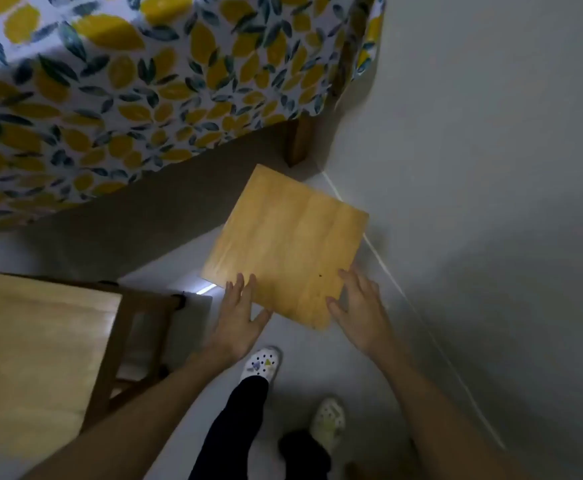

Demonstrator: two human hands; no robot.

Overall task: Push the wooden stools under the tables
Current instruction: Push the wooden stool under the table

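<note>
A wooden stool with a square, light seat point(285, 245) stands on the floor just in front of the table, close to the wall on the right. The table point(137, 98) is covered by a cloth printed with yellow lemons and dark leaves; one wooden leg point(298, 140) shows below its hem. My left hand point(238, 317) rests with spread fingers on the stool seat's near left edge. At the near right corner, my right hand point(359, 310) lies with fingers apart, touching the seat's edge. Neither hand is closed around the seat.
A second wooden stool point(37, 351) stands at the lower left, its legs and rungs visible. A grey wall point(491, 168) runs along the right side, meeting the floor at a pale line. My feet in white clogs point(260, 365) stand on the light floor below the hands.
</note>
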